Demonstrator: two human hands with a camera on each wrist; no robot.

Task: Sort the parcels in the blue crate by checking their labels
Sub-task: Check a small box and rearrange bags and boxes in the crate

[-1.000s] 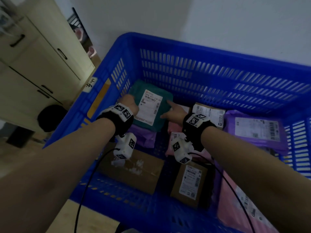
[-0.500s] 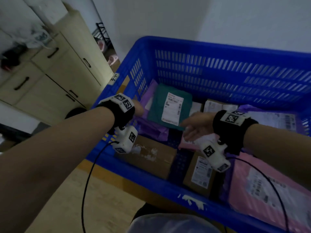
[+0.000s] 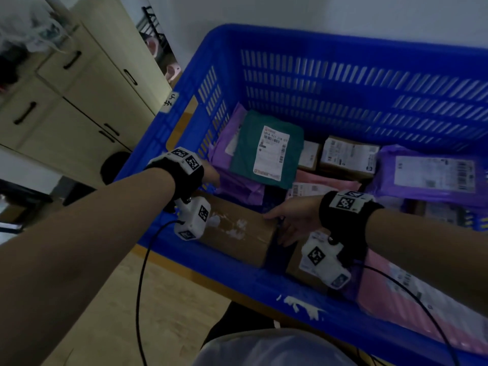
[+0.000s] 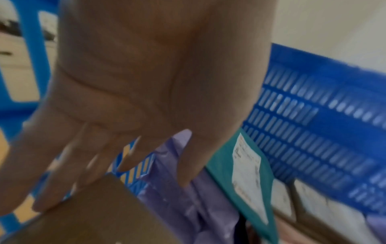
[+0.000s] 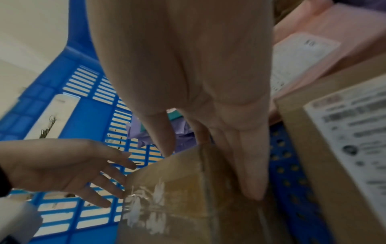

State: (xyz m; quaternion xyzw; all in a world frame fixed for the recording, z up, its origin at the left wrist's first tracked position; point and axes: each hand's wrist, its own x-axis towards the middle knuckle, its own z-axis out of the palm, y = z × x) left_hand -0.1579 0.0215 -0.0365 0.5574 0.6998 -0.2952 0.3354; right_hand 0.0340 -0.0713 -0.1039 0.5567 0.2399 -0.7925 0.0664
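Inside the blue crate (image 3: 343, 83), parcels lie packed together: a purple mailer (image 3: 433, 175) at the far right, a pink mailer (image 3: 412, 302) near the right, and a brown cardboard box (image 3: 237, 233) against the near left wall. Behind the box, a teal mailer (image 3: 266, 146) rests label-up on a lilac bag (image 3: 232, 180). The left hand (image 5: 69, 166) has straight, spread fingers (image 5: 112, 191) touching the box's left end. The right hand (image 3: 295, 217) reaches with straight fingers (image 5: 250, 165) lying along the box's right edge, thumb (image 5: 163, 132) above its top; neither hand is closed around it.
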